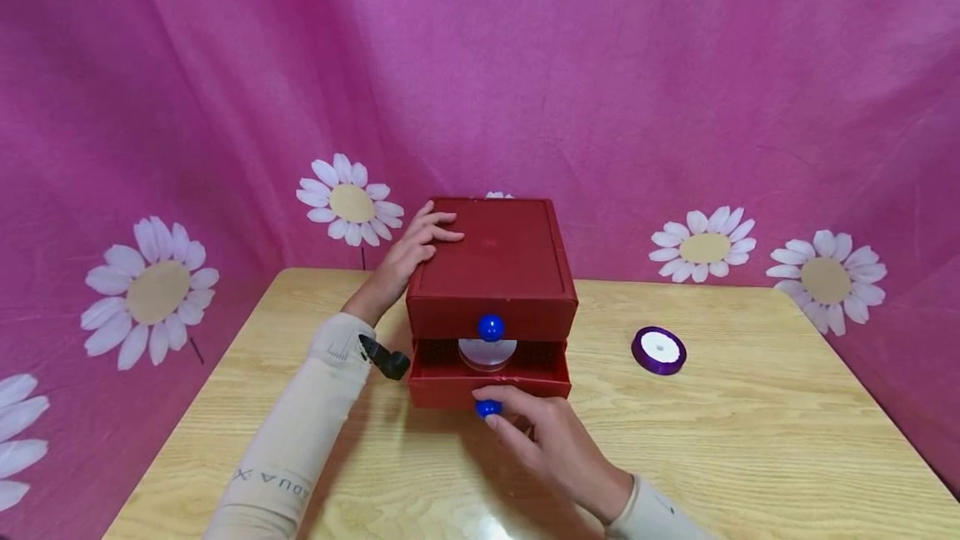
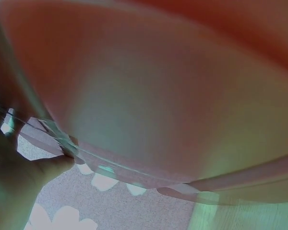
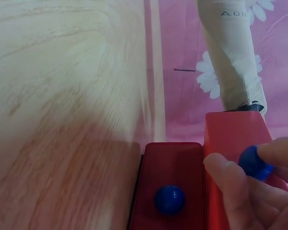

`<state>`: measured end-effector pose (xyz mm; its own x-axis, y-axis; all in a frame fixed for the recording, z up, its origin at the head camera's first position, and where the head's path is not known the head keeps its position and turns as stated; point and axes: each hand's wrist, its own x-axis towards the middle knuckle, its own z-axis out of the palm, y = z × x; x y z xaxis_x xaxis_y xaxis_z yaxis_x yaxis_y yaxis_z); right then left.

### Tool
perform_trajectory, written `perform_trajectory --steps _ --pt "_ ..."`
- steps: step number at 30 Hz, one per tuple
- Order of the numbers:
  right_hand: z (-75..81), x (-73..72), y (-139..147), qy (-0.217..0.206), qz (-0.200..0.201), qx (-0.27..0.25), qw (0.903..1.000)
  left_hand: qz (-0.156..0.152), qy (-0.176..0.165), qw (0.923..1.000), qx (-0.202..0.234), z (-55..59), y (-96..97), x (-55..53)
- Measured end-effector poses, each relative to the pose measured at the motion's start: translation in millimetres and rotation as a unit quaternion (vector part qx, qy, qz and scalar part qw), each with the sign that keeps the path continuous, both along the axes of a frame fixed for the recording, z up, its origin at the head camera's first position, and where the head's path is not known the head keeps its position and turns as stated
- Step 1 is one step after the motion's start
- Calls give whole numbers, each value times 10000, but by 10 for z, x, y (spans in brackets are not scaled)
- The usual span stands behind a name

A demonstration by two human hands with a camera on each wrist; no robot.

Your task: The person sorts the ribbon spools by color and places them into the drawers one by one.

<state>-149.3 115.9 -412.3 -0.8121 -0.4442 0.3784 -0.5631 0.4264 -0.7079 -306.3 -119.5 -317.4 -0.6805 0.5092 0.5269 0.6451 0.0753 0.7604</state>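
Note:
A red two-drawer box (image 1: 491, 248) stands on the table, each drawer fitted with a round blue knob. My left hand (image 1: 408, 261) rests on its top left edge, fingers spread over the lid. With thumb and index finger my right hand (image 1: 558, 448) pinches the blue knob (image 3: 252, 163) of the lower drawer (image 1: 442, 392), which is pulled partly out. A pale, round, flat-looking thing (image 1: 487, 357) lies inside that drawer, its back part hidden under the upper drawer. The upper drawer (image 3: 170, 165) is closed, its knob (image 1: 491, 327) untouched. In the left wrist view the box's blurred side fills most of the picture.
On the right of the wooden table (image 1: 750, 407) lies a purple ribbon roll (image 1: 658, 350) with a white centre. A pink cloth (image 1: 570, 73) with white daisies hangs behind the table. A black wrist camera mount (image 1: 386, 358) sticks out beside the box's left side.

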Motion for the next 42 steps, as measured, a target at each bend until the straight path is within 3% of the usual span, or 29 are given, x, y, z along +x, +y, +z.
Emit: perform_trajectory --steps 9,17,24,33,42 --pt "-11 -21 10 -121 -87 52 9999 55 121 9999 -54 -9 12 -22" --pt "-16 -35 3 -78 -13 -22 10000 102 -21 9999 -42 -48 -12 -49" --pt "-14 -35 8 -131 -18 10 9999 124 -123 9998 -95 0 2 30" --pt "-10 -50 3 -142 -13 53 9999 83 -154 9998 44 -44 4 -5" --pt "-24 -107 -1 169 -53 -1 9998 50 -9 10000 50 -32 16 -3"
